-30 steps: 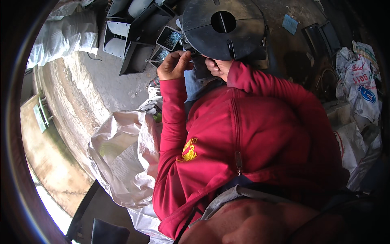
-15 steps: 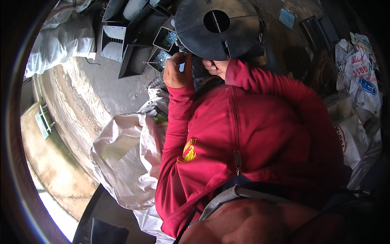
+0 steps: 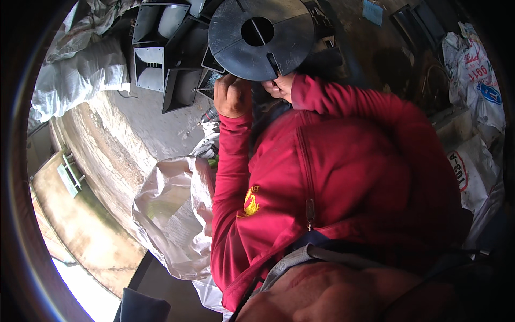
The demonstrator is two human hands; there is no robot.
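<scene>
A large round black disc (image 3: 228, 40), with a centre hole and a slot running to its near edge, is tilted in front of me. My left hand (image 3: 232, 96) is closed at its lower left edge, with the fingertips and whatever they pinch hidden. My right hand (image 3: 280, 87) has its fingers curled at the near edge beside the slot, partly under the disc, and appears to grip it. Just left of my left hand, a dark tray (image 3: 206, 85) of small metal fasteners is partly covered.
Black horn-shaped housings (image 3: 181, 88) cluster at the far left. A power drill (image 3: 210, 115) lies beside my left wrist, above an open white sack (image 3: 174, 214). More printed sacks (image 3: 475, 75) stand at right. A blue piece (image 3: 372, 12) lies on the floor at the far right.
The disc has shifted left and now covers more of the fastener trays. My left hand has turned so that its back faces up, and my right hand has moved slightly left.
</scene>
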